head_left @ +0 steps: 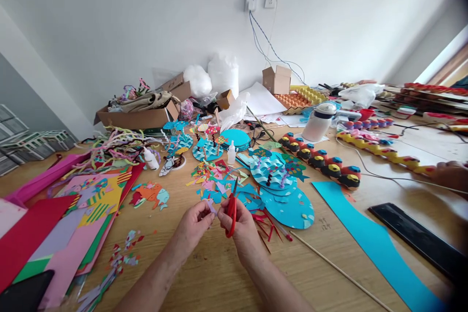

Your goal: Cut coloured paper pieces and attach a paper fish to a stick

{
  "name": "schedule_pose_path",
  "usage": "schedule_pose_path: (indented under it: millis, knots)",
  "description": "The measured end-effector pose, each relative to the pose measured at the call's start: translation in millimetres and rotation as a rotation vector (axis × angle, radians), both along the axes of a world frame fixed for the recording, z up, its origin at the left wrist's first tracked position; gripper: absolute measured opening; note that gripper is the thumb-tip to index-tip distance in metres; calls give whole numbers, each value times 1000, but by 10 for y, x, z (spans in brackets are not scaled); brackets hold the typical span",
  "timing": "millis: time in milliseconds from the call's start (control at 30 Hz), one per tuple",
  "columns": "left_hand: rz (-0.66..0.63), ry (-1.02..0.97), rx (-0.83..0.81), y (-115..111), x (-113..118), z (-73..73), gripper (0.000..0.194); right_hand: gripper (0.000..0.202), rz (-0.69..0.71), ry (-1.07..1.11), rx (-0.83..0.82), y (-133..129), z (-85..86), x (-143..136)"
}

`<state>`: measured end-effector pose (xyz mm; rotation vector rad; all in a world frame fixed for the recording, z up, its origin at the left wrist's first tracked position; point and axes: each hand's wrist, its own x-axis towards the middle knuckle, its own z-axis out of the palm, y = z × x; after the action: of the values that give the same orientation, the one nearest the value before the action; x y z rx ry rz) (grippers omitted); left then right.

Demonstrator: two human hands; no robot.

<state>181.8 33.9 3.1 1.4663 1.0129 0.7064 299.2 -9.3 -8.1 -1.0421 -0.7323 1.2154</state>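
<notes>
My left hand pinches a small piece of lilac paper between thumb and fingertips. Close beside it, my right hand is wrapped around red-handled scissors, their dark blades pointing up and away from me. The fingertips of both hands nearly meet at the paper. Just beyond them lies a heap of coloured paper scraps. Right of the hands are layered blue paper discs with wavy strips on top, and thin red paper strips. Cut paper fish lie to the left.
Coloured paper sheets cover the left side. Glue bottles stand beyond. A wooden stick, blue paper and a black phone-like slab lie right. Painted egg-carton strips run behind; another person's hand is at the right edge.
</notes>
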Motion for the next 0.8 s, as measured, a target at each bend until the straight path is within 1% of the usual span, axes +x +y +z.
schedule_pose_path:
  millis: [100, 200, 300, 400, 533, 800]
  knots:
    - [24, -10, -16, 10, -26, 57, 15, 23, 28, -86, 5, -13, 25, -1]
    - [81, -46, -11, 38, -90, 176, 14, 12, 122, -292, 39, -39, 55, -20]
    - [130, -96, -27, 75, -174, 290, 14, 16, 194, -544, 42, -69, 71, -63]
    - [134, -150, -54, 99, -240, 347, 15, 22, 233, -725, 37, -88, 73, -105]
    - [123, -184, -87, 89, -260, 359, 14, 24, 276, -799, 34, -96, 66, -124]
    - [102, -173, -128, 43, -211, 329, 12, 25, 250, -859, 48, -102, 23, -123]
